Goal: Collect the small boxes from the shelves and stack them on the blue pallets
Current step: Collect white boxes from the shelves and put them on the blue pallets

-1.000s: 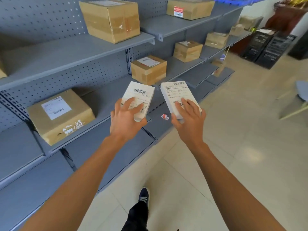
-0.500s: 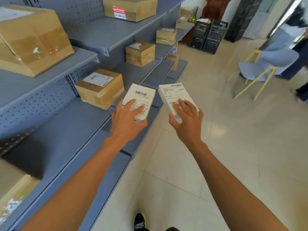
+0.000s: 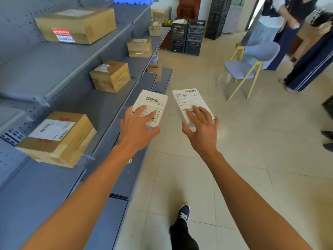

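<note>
My left hand (image 3: 137, 130) grips a small white box (image 3: 153, 105) from above, fingers spread over its label, thumb tucked under the near edge. My right hand (image 3: 201, 129) grips a second white box (image 3: 189, 101) the same way, fingers across the printed label, thumb curled along the near left edge. The two boxes sit side by side in the air out in front of me, barcodes facing up, a narrow gap between them, both over the tiled floor (image 3: 234, 159) at the edge of the grey shelves (image 3: 72, 56).

Left of my left grip the shelves hold brown cardboard parcels: one large with a white label (image 3: 57, 138) close by, another (image 3: 110, 76) further along, a flat one with a red sticker (image 3: 75, 24) higher up, and a smaller one (image 3: 139, 46) beyond that. Far ahead of both grips, black crates (image 3: 187, 37) stand stacked against the wall. Ahead and to the right of my right grip stands a blue chair with yellow legs (image 3: 248, 65), and past it people are standing (image 3: 297, 42). Above the far end of the shelves a strip of blue pallet (image 3: 133, 0) shows at the top edge. Below my arms, my dark shoe (image 3: 183, 212) is planted on the tiles.
</note>
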`<state>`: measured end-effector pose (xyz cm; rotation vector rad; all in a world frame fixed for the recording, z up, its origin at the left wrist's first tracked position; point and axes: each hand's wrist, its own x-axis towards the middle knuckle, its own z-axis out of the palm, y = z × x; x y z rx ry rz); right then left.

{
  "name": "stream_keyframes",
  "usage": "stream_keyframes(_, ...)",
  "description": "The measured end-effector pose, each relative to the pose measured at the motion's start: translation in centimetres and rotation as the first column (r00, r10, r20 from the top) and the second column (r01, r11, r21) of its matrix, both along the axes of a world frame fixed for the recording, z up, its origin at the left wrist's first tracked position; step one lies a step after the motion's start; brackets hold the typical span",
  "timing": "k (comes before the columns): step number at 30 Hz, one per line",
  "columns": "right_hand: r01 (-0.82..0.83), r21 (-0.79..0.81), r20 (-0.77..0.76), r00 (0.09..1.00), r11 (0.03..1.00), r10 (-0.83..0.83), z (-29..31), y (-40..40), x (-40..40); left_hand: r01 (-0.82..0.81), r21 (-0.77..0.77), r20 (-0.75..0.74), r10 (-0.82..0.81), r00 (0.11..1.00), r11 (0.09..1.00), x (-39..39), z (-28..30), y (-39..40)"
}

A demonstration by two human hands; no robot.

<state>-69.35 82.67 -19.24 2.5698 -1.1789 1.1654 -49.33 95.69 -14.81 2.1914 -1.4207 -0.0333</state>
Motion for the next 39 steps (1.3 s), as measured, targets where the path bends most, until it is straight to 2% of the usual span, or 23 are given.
stream_keyframes(5, 0.041, 0.018, 0.024, 0.999, 0.999, -0.041, -0.1, -9.7, 0.5, 0.042, 0.014, 0.016, -0.042, 0.999, 0.999, 1.0, 0.1, -10.0)
stream_keyframes(11, 0.033, 0.022, 0.021, 0.999, 0.999, -0.034, 1.0, -21.0, 1.4, 0.012, 0.031, 0.027, -0.013, 1.000, 0.999, 1.5, 1.4, -21.3)
stream_keyframes(17, 0.032, 0.044, 0.014, 0.999, 0.999, -0.033, 1.4, -28.8, 3.7, 0.009, 0.022, 0.026, -0.009, 1.000, 1.000, 4.0, 1.7, -29.7)
stream_keyframes(32, 0.043, 0.028, 0.008, 0.999, 0.999, -0.043, 1.4, -51.8, 18.6, 0.035, 0.008, -0.021, -0.035, 0.999, 0.999, 19.2, 1.1, -52.5)
stream_keyframes(39, 0.079, 0.022, 0.048, 0.996, 0.997, -0.080, 1.6, -62.3, 22.2, 0.089, 0.036, 0.000, -0.089, 0.996, 0.995, 22.6, 2.0, -64.1)
